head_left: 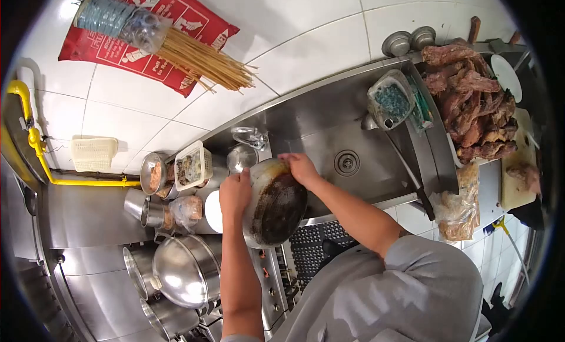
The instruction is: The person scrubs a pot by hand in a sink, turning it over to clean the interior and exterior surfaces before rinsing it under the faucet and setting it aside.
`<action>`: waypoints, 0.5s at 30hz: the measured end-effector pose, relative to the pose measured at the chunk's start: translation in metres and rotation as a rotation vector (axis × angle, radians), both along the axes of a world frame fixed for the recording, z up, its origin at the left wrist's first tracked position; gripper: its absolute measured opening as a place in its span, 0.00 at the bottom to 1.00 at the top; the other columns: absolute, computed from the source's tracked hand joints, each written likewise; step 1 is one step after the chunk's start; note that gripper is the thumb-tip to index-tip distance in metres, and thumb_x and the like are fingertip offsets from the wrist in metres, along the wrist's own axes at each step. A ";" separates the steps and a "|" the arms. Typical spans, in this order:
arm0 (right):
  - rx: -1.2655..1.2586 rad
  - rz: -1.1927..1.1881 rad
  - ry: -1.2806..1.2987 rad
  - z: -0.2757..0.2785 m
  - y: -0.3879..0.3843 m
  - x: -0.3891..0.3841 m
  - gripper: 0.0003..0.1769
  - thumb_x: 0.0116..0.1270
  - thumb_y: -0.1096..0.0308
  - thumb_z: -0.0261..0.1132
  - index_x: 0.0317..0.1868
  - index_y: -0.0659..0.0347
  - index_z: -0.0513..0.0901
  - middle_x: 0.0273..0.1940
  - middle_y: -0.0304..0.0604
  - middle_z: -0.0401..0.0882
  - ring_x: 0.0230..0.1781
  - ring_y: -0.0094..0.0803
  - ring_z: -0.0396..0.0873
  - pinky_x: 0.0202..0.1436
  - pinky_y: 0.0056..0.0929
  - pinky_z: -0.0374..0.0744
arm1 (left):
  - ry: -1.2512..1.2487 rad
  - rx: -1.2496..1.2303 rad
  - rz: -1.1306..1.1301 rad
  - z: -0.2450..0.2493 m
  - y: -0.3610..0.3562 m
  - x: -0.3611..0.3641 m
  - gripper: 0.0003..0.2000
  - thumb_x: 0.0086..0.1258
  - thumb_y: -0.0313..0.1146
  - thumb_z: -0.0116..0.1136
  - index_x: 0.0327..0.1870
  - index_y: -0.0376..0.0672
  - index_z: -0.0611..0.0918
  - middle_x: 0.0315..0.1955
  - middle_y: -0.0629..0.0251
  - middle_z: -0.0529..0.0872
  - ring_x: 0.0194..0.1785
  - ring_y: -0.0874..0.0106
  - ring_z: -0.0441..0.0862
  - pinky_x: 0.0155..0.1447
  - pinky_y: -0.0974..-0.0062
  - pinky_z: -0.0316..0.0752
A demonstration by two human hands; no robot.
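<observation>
One grey shirt (406, 289) sits nearest; left fingers (239, 185) and right fingers (295, 163) grip one blackened pan (276, 212) near one drain (347, 163).

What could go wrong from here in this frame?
The left hand and right hand hold the blackened pan by its edges, so it might slip if it is greasy or wet; I can't tell whether it is. The faucet is close by and could get knocked if the pan swings. A black handle sticks out past the edge of the sink, where it might get bumped.
</observation>
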State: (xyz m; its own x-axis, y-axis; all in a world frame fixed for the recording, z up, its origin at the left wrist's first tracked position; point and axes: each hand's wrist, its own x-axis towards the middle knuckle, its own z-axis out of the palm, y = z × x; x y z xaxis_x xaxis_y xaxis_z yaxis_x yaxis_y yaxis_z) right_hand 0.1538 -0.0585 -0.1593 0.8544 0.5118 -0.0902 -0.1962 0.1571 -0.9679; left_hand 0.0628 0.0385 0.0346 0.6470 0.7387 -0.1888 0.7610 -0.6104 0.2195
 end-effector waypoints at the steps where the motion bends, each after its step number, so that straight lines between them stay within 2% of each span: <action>1: 0.002 -0.006 0.008 -0.013 -0.009 -0.007 0.20 0.75 0.55 0.56 0.44 0.66 0.85 0.39 0.54 0.86 0.42 0.49 0.84 0.46 0.42 0.79 | 0.008 0.002 -0.006 -0.002 -0.003 -0.004 0.25 0.74 0.52 0.47 0.38 0.35 0.86 0.37 0.41 0.86 0.46 0.42 0.81 0.52 0.51 0.73; 3: 0.148 0.162 1.046 -0.023 -0.018 0.000 0.25 0.75 0.49 0.56 0.51 0.67 0.82 0.41 0.51 0.85 0.43 0.42 0.83 0.48 0.43 0.79 | -0.014 0.072 -0.076 -0.001 -0.006 0.001 0.26 0.73 0.52 0.48 0.37 0.34 0.86 0.35 0.40 0.85 0.44 0.42 0.81 0.50 0.52 0.73; 4: 0.161 0.152 1.042 -0.034 -0.015 0.002 0.25 0.75 0.49 0.56 0.51 0.67 0.82 0.41 0.51 0.85 0.43 0.42 0.83 0.48 0.43 0.79 | -0.017 0.078 -0.091 0.002 -0.007 0.007 0.26 0.73 0.52 0.48 0.37 0.34 0.86 0.35 0.40 0.85 0.44 0.42 0.81 0.50 0.52 0.73; 6: 0.169 0.065 0.990 -0.048 -0.019 -0.004 0.21 0.75 0.48 0.56 0.44 0.57 0.83 0.38 0.45 0.82 0.39 0.36 0.80 0.41 0.41 0.79 | 0.021 -0.011 -0.061 0.004 -0.008 0.006 0.27 0.73 0.53 0.48 0.36 0.32 0.85 0.33 0.39 0.84 0.42 0.41 0.81 0.49 0.52 0.73; 7: 0.177 0.056 0.995 -0.047 -0.022 -0.004 0.21 0.75 0.48 0.56 0.44 0.57 0.83 0.38 0.45 0.82 0.39 0.36 0.80 0.41 0.41 0.79 | 0.027 -0.008 -0.072 0.003 -0.006 0.005 0.27 0.73 0.53 0.48 0.36 0.32 0.85 0.33 0.39 0.84 0.42 0.41 0.81 0.49 0.52 0.73; 9: 0.226 -0.130 0.969 -0.043 -0.029 0.000 0.22 0.75 0.46 0.55 0.41 0.58 0.82 0.35 0.44 0.80 0.34 0.35 0.78 0.36 0.41 0.77 | 0.019 -0.007 -0.098 -0.003 0.000 0.005 0.27 0.73 0.53 0.48 0.36 0.32 0.84 0.32 0.38 0.84 0.41 0.41 0.81 0.47 0.52 0.73; 10: 0.229 -0.133 0.974 -0.061 -0.022 -0.003 0.22 0.75 0.46 0.55 0.41 0.58 0.82 0.35 0.44 0.80 0.34 0.35 0.78 0.36 0.41 0.77 | 0.024 -0.005 -0.102 -0.002 0.000 0.004 0.27 0.73 0.53 0.48 0.36 0.32 0.84 0.32 0.38 0.84 0.41 0.41 0.81 0.47 0.52 0.73; 12: -0.090 -0.155 0.651 -0.078 -0.018 -0.004 0.25 0.75 0.42 0.55 0.37 0.57 0.80 0.33 0.44 0.78 0.31 0.34 0.74 0.32 0.41 0.75 | 0.016 0.000 -0.076 -0.001 -0.002 0.004 0.27 0.74 0.53 0.48 0.37 0.32 0.84 0.32 0.38 0.84 0.41 0.41 0.82 0.48 0.52 0.73; 13: -0.093 -0.153 0.652 -0.080 -0.025 -0.004 0.25 0.75 0.42 0.55 0.37 0.57 0.80 0.33 0.44 0.78 0.31 0.34 0.74 0.32 0.41 0.75 | 0.017 -0.002 -0.073 -0.001 -0.003 0.004 0.27 0.74 0.53 0.48 0.37 0.32 0.84 0.32 0.38 0.84 0.41 0.41 0.82 0.48 0.52 0.73; 15: -0.182 0.204 1.015 -0.086 -0.040 0.000 0.27 0.75 0.40 0.53 0.39 0.58 0.80 0.33 0.43 0.77 0.34 0.32 0.73 0.35 0.41 0.74 | 0.001 0.000 -0.067 0.001 -0.005 0.004 0.27 0.73 0.53 0.48 0.37 0.32 0.84 0.33 0.38 0.84 0.42 0.41 0.82 0.48 0.52 0.73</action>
